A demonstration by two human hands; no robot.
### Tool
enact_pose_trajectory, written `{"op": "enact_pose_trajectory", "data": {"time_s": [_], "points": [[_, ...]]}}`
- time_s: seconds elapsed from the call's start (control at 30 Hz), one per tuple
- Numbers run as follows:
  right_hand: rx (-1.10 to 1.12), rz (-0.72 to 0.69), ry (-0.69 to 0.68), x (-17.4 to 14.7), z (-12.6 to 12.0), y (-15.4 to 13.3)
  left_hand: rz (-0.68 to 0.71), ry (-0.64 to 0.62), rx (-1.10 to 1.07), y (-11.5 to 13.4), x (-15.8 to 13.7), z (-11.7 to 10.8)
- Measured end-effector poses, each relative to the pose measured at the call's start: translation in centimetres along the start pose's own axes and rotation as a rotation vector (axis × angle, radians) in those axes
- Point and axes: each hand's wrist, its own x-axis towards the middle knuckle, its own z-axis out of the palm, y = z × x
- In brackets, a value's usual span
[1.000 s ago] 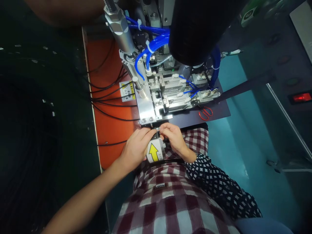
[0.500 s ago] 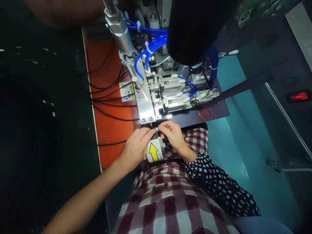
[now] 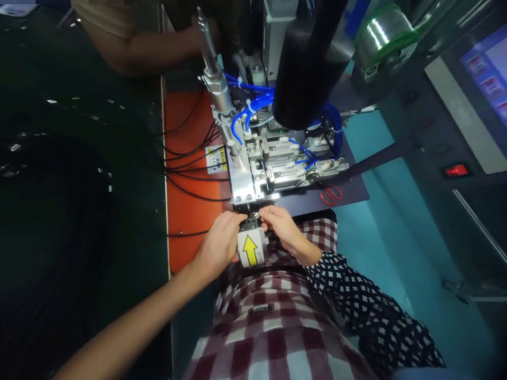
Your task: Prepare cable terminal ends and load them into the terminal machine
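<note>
My right hand [image 3: 280,224] is closed in a pinch at the end of a small silvery metal part [image 3: 256,215]. That part lies over a small black holder [image 3: 251,220] at the front of the machine. My left hand [image 3: 222,237] is beside the holder with its fingers curled and their tips by its left side; whatever they grip is hidden. Just below the fingertips stands a rounded block [image 3: 252,253] with a yellow arrow label. Behind both hands is the metal machine [image 3: 242,182] with its cylinders and blue air tubes [image 3: 259,103].
Black cables [image 3: 194,192] cross the orange mat [image 3: 186,216] on the left. Scissors with red handles [image 3: 330,195] lie to the right. A black cylinder [image 3: 303,84] hangs above the machine. A solder-like wire spool [image 3: 386,39] is at upper right. Another person's arm [image 3: 154,50] reaches in at upper left.
The view has shifted, showing more of the spool, screen and other person's arm. My left fingertips have drawn back slightly to the left, exposing more black holder. My right hand still pinches the metal part.
</note>
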Motion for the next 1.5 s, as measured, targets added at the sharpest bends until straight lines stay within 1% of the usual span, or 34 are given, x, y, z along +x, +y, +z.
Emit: {"op": "enact_pose_trajectory", "data": {"time_s": [0.03, 0.1, 0.2, 0.3, 0.37, 0.57, 0.7, 0.83, 1.0, 1.23, 1.5], "points": [[-0.007, -0.007, -0.002, 0.0, 0.0, 0.1, -0.037, 0.027, -0.008, -0.2, -0.8, -0.3], [-0.017, -0.020, -0.005, 0.0, -0.1, 0.1, -0.110, 0.053, 0.048, -0.3, -2.6, -0.8], [-0.023, -0.037, -0.008, 0.0, -0.2, 0.1, -0.144, 0.037, 0.259, -0.2, -5.1, -1.2], [-0.023, -0.049, -0.015, 0.0, -0.2, 0.0, -0.146, 0.020, 0.458, -0.2, -6.1, -1.1], [-0.022, -0.057, -0.015, 0.0, -0.2, 0.1, -0.153, 0.009, 0.509, -0.3, -6.1, -1.0], [-0.001, -0.066, -0.013, 0.1, -0.2, 0.1, -0.171, -0.012, 0.518, -0.6, -5.4, -1.0], [0.028, -0.049, -0.022, 0.1, -0.6, 0.1, -0.157, 0.020, 0.526, -0.7, -5.7, -0.9], [0.086, -0.067, 0.053, 0.0, -1.7, 0.4, -0.138, 0.052, 0.517, -1.1, -5.9, -0.5], [0.128, -0.084, 0.131, -0.5, -3.2, 1.5, -0.126, 0.069, 0.503, -1.5, -5.9, -0.1], [0.137, -0.063, 0.146, -1.2, -3.6, 2.3, -0.147, 0.056, 0.475, -1.3, -5.9, -0.2], [0.136, -0.049, 0.184, -1.4, -3.9, 2.8, -0.160, 0.073, 0.452, -1.3, -5.8, -0.2]]}}
